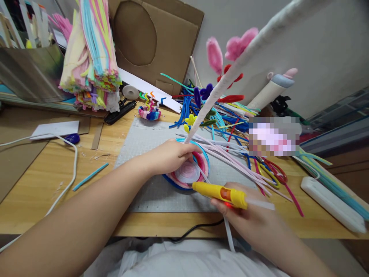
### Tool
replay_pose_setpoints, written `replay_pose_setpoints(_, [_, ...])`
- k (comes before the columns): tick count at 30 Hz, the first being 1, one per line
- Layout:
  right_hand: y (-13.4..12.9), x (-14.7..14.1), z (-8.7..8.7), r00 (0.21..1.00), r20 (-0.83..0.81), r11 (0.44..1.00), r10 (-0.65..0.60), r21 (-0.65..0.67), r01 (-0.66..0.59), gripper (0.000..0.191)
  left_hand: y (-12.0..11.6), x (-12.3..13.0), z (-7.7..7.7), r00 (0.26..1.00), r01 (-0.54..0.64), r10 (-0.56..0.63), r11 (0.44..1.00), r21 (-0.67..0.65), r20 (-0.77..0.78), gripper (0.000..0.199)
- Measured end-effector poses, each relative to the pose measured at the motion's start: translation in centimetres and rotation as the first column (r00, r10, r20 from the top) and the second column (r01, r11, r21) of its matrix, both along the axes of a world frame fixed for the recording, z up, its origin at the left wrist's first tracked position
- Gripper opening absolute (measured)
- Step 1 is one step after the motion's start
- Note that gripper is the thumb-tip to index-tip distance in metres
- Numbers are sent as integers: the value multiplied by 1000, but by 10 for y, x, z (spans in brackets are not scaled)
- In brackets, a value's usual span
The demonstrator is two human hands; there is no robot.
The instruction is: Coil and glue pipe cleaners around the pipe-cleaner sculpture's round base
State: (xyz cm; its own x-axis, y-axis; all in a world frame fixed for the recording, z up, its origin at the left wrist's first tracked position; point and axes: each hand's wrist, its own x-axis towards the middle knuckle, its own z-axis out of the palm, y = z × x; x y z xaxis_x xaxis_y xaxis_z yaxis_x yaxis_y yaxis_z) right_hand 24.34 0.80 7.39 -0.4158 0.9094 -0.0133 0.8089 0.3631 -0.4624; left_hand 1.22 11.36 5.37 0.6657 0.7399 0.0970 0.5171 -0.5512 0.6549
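My right hand (245, 211) is wrapped round a yellow glue gun (216, 191) with a clear glue stick at its back. The gun's nozzle is at the lower rim of a round basket (188, 173), pink inside with a blue rim. My left hand (173, 156) is at the basket's upper left, its fingers closed around the rim by the foot of a white wrapped handle (216, 90), which rises to the upper right. Pink, red, purple and yellow fuzzy flowers sit along the handle. A white strip (229, 234) hangs below the gun.
Under the basket lies a grey cutting mat (147, 192). Pipe cleaners (230, 154), scissors (271, 175) and a white power strip (331, 204) are to the right. At the back stand pastel bundles (95, 50), a metal pot (34, 73) and cardboard (175, 42).
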Motion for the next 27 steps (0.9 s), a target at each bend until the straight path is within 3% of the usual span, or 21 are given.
replay_pose_setpoints(5, [-2, 1, 9, 1000, -10, 1000, 3, -24, -4, 29, 0, 0, -1, 1000, -1, 2, 1000, 31, -27, 35])
replay_pose_setpoints(10, [-2, 7, 2, 995, -92, 997, -33, -78, 26, 30, 1, -1, -1, 999, 0, 2, 1000, 25, -44, 35])
replay_pose_setpoints(13, [0, 18, -3, 953, -234, 976, -194, -141, 164, 25, 0, -1, -1, 999, 4, -3, 1000, 29, -36, 36])
replay_pose_setpoints(15, [4, 28, -6, 839, -389, 917, -379, -282, 284, 29, 0, -1, 0, 999, -2, 3, 1000, 28, -33, 35])
replay_pose_setpoints(16, [7, 33, -7, 746, -472, 871, -470, -382, 307, 33, 0, -1, 0, 999, -3, 4, 1000, 26, -33, 35])
replay_pose_setpoints(20, [16, 45, -15, 295, -624, 686, -724, -698, 206, 32, -1, -1, 4, 999, 7, -6, 1000, 29, -38, 36])
replay_pose_setpoints(22, [16, 51, -21, 178, -566, 591, -805, -792, 155, 24, -5, 1, 9, 997, 8, -3, 997, 71, -74, 36])
replay_pose_setpoints(24, [13, 61, -28, 171, -511, 532, -842, -839, 115, 22, -13, 5, 16, 988, 11, 11, 990, 140, -154, 33])
replay_pose_setpoints(25, [11, 67, -32, 207, -502, 529, -840, -842, 107, 24, -19, 7, 19, 978, 17, 19, 985, 174, -206, 29])
replay_pose_setpoints(27, [7, 81, -37, 360, -475, 557, -803, -813, 171, 26, -30, 13, 24, 957, 43, 28, 970, 240, -289, 21])
